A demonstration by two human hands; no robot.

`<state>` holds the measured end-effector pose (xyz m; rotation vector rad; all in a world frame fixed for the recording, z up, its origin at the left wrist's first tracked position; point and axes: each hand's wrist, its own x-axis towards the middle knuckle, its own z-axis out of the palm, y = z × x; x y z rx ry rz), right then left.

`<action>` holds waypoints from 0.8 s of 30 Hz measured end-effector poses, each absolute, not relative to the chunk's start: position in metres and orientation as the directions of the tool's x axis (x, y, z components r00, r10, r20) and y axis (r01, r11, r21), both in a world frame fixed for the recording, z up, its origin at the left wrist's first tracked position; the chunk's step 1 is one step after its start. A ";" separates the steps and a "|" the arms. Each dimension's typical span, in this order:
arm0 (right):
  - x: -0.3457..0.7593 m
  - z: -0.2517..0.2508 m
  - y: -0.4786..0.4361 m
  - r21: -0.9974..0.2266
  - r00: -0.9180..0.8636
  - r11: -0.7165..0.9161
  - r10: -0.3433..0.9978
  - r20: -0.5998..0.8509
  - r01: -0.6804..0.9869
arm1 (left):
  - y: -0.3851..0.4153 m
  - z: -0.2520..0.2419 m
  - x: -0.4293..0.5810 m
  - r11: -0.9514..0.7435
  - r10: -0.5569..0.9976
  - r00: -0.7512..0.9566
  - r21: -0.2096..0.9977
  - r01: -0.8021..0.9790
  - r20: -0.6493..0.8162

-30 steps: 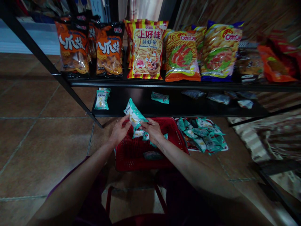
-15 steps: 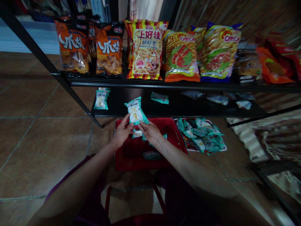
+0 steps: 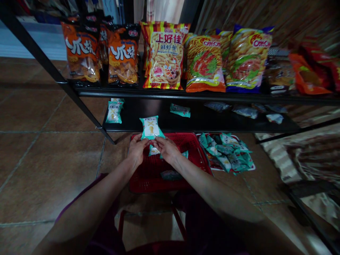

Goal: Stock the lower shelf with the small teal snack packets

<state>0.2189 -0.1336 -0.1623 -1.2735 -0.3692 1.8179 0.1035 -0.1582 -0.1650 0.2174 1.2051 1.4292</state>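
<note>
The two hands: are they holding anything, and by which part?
A teal-and-white snack packet, held at its lower edge by the left hand and the right hand.

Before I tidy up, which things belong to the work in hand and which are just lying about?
Likely in use: teal packet in left hand and right hand; red basket; heaped teal packets.
Seemingly uninvolved: prawn cracker bag; orange-and-black bags.

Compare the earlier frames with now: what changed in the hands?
The teal packet turned from slanted to nearly straight, its front facing the camera. The left hand slid toward its near end, where the right hand holds it; nothing was let go. The red basket and shelf packets stayed put.
</note>
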 end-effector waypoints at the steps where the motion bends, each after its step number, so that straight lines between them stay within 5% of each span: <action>1: 0.221 -0.160 -0.132 -0.654 -0.120 -0.596 0.775 -0.621 -0.466 | -0.158 -0.164 0.102 0.234 0.829 -0.272 0.745 -0.624 -0.488; 9: 0.241 -0.144 -0.107 -0.660 -0.224 -0.645 0.759 -0.611 -0.385 | -0.165 -0.162 0.094 0.293 0.882 -0.148 0.766 -0.573 -0.448; 24: 0.256 -0.164 -0.086 -0.697 0.022 -0.581 0.762 -0.648 -0.420 | -0.174 -0.142 0.093 0.292 0.948 0.057 0.782 -0.550 -0.314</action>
